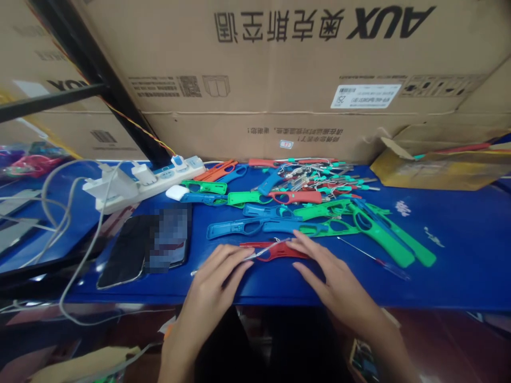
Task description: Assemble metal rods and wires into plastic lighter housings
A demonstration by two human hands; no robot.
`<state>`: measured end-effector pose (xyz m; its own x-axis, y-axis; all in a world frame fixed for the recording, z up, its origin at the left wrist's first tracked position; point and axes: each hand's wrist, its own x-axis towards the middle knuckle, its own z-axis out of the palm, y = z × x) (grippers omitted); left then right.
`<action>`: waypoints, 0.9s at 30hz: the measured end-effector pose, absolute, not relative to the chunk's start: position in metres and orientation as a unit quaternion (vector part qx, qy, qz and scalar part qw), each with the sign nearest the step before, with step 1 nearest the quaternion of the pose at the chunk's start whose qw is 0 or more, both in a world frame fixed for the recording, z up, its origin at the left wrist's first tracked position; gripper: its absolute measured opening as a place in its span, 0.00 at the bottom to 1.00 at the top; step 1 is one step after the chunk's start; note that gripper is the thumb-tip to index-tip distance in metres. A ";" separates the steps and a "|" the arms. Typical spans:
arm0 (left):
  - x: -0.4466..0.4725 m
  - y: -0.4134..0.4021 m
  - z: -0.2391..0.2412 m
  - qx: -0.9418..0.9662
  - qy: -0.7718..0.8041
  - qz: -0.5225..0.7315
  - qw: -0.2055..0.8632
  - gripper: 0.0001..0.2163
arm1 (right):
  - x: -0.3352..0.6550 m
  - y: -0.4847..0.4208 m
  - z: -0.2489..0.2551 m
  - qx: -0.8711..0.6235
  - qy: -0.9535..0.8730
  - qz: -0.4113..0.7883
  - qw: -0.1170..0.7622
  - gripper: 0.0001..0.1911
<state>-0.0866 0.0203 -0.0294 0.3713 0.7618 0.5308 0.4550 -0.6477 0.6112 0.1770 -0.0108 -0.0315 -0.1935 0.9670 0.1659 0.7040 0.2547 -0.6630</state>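
Observation:
In front of me on the blue table lies a red lighter casing half (275,251) with a trigger-guard loop. My left hand (219,274) is closed at its left end, pinching a slim, pale lighter insert (261,251) that slants over the casing. A metal tip (194,273) pokes out left of this hand; whether it belongs to the insert is hidden. My right hand (329,268) is at the casing's right end, thumb and fingers apart, fingertips by the insert's upper end. Just behind lie blue casings (231,229) and green casings (385,242).
Behind the casings is a pile of metal-rod lighter inserts (315,178). One loose insert (359,251) with a clear end lies at right. Two phones (122,250) and a white power strip (159,178) with cables stand left. A cardboard box (443,167) sits back right, before a large carton wall (259,96).

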 end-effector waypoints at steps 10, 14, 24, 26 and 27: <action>-0.078 0.016 -0.012 0.810 0.317 0.447 0.209 0.14 | 0.187 -0.008 -0.024 -0.518 -0.768 0.164 0.340 0.21; -0.069 0.015 -0.010 0.796 0.333 0.466 0.195 0.13 | 0.180 -0.012 -0.023 -0.484 -0.769 0.222 0.354 0.15; -0.060 0.010 -0.012 0.767 0.412 0.466 0.160 0.08 | 0.181 -0.012 -0.019 -0.493 -0.696 0.305 0.424 0.10; -0.061 0.006 -0.015 0.770 0.419 0.454 0.159 0.07 | 0.185 -0.012 -0.019 -0.505 -0.698 0.269 0.429 0.08; -0.061 0.003 -0.016 0.773 0.425 0.444 0.157 0.08 | 0.188 -0.013 -0.019 -0.508 -0.705 0.252 0.427 0.07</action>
